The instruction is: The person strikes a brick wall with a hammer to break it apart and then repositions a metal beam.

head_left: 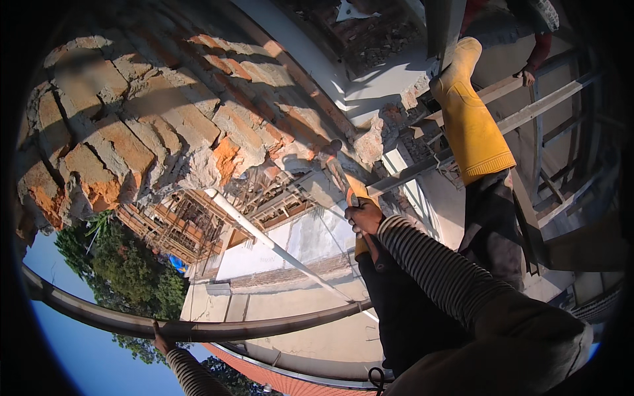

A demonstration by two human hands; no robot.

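I have my right grip [363, 217] wrapped around a hammer [340, 178], my left grip [161, 338] touching a metal beam [244, 329], closure unclear; jagged brickwork [135, 129] could fall if struck.

Head-worn feed, left fisheye of the pair. From my remote station I look steeply down from the wearer's head: right sleeve [436, 261] and right hand [363, 216] near, right of centre; brickwork [132, 125] left, trees [132, 264] far beyond. Straight edges bow rimward.
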